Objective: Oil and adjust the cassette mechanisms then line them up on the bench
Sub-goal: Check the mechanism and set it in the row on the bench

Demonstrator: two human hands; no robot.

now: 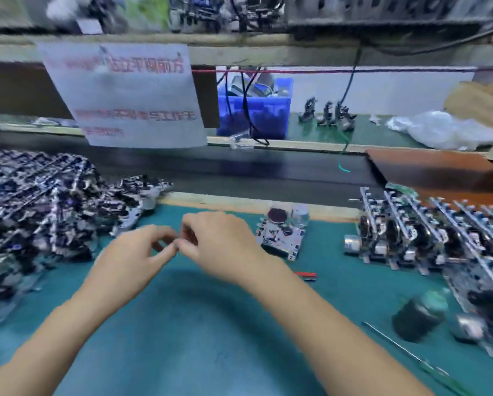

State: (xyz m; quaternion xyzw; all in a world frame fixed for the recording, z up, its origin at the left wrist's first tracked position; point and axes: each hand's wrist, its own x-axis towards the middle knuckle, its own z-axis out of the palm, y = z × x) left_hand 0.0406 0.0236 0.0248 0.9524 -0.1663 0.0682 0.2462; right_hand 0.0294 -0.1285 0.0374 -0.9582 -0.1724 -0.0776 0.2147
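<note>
1. The left hand (pixel 142 247) and right hand (pixel 219 238) meet fingertip to fingertip above the mat (pixel 196 324); fingers curled, any pinched part too blurred to tell.
2. 1 mechanism (pixel 282 234) lies just right, probably within reach for oiling.
3. The pile (pixel 39 201) waits left; the row (pixel 428 232) stands right, likely finished.

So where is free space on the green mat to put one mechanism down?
The widest bare patch of the green mat lies between the forearms, below both hands. A narrower one lies between the single mechanism and the lined-up row. It is crowded at the left by the pile, and at the right by the black cylinder.
</note>
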